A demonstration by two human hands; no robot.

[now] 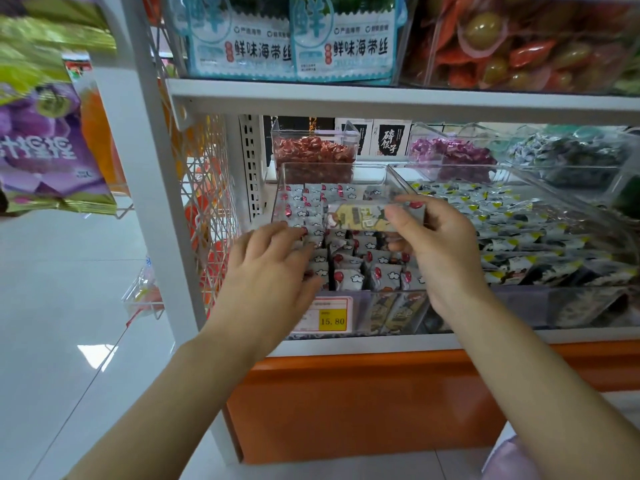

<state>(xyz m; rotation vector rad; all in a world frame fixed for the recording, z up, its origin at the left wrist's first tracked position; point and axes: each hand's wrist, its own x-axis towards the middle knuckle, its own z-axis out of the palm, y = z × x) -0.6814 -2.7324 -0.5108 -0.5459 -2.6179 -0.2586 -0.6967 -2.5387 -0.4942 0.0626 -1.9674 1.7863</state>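
Observation:
My right hand [440, 251] pinches a small yellowish snack packet [356, 216] between thumb and fingers, holding it above a clear plastic bin [287, 174]. The bin is filled with several grey packets [349, 268] printed with red and white marks. My left hand [273, 265] reaches into the bin's left side, fingers spread flat and resting on the grey packets. Its fingertips lie among the packets and hold nothing that I can see.
A second clear bin [540, 233] of black, white and yellow packets stands to the right. Smaller bins of red [315, 147] and purple [450, 154] sweets sit behind. A white shelf [381, 98] hangs close overhead. A price tag [329, 315] reads 15.80. White upright post [152, 188] at left.

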